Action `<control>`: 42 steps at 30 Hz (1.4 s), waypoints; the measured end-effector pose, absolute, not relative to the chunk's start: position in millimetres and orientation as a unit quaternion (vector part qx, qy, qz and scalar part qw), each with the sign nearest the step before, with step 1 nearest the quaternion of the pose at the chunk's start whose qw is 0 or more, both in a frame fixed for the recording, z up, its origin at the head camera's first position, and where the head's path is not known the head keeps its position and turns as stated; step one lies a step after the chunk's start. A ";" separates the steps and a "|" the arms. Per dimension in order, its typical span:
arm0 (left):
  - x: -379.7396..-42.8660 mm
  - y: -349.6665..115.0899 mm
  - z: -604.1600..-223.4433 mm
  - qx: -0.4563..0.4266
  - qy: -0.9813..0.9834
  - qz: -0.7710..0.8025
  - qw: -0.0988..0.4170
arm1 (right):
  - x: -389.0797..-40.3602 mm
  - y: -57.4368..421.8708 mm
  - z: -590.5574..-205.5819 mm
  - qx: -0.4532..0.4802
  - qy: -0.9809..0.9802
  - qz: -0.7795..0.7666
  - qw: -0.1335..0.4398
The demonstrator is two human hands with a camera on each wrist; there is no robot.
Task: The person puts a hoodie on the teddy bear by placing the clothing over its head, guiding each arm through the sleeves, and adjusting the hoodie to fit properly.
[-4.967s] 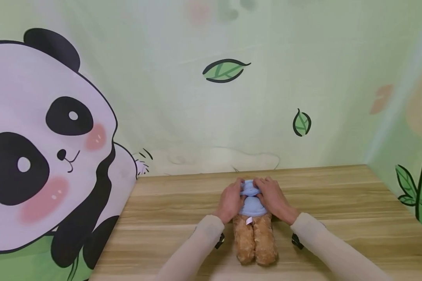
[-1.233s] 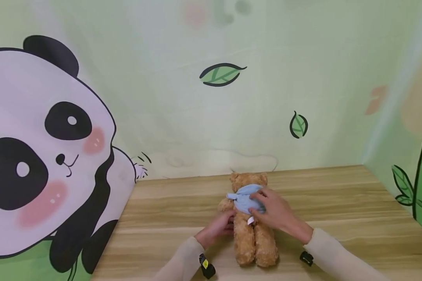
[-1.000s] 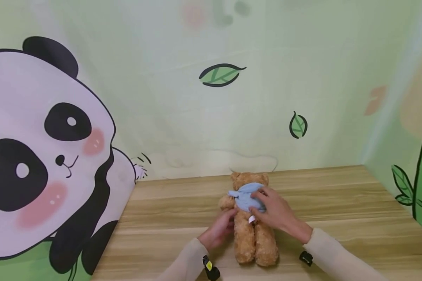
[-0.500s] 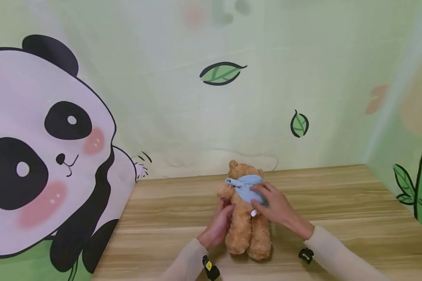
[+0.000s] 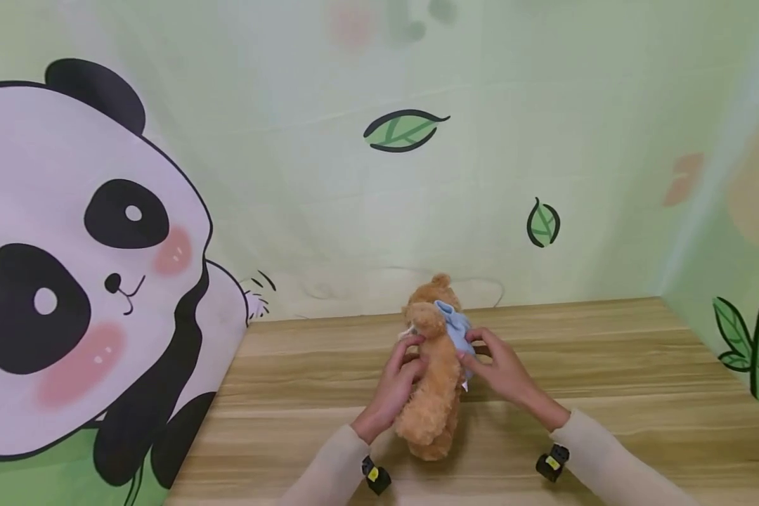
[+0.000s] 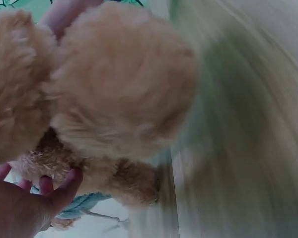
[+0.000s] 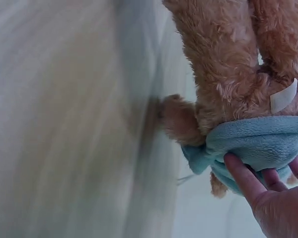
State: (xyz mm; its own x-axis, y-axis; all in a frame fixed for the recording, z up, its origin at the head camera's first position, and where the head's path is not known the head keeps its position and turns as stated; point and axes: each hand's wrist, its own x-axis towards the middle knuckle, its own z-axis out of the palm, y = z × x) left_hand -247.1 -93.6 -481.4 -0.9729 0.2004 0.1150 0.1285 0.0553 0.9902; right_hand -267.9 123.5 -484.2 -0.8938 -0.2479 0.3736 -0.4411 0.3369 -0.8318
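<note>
A brown plush teddy bear (image 5: 436,369) in a light blue hooded top (image 5: 457,329) is held on its side above the wooden table, back turned to the right. My left hand (image 5: 388,390) grips its front; in the left wrist view, that hand's (image 6: 27,206) thumb and fingers press into the fur, beyond the legs. From the right, my right hand (image 5: 509,376) holds the back. The right wrist view shows this hand's (image 7: 283,206) fingers spread on the blue fleece, below a white tag (image 7: 284,96). A pale cord (image 6: 102,216) hangs from the top. The bear's face is hidden.
The wooden table (image 5: 291,372) meets a green backdrop (image 5: 329,211) printed with leaves and a large panda (image 5: 158,337) at left. Small black devices sit at both wrists, on the left cuff (image 5: 376,476) and the right cuff (image 5: 553,462).
Five seconds ago the bear lay face down, both hands at its blue hood. The hood has since come off its head, and the hands have lifted the bear and turned it onto its side.
</note>
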 end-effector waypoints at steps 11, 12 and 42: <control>-257.9 -94.4 -499.8 0.105 0.725 0.679 0.037 | -271.3 128.9 -493.2 0.172 -0.846 0.498 0.088; -260.5 -95.1 -503.3 0.104 0.730 0.674 0.042 | -272.0 129.8 -493.4 0.166 -0.849 0.493 0.092; -260.7 -100.5 -514.9 0.202 0.863 0.462 -0.033 | -274.2 141.2 -511.7 0.115 -0.839 0.532 0.003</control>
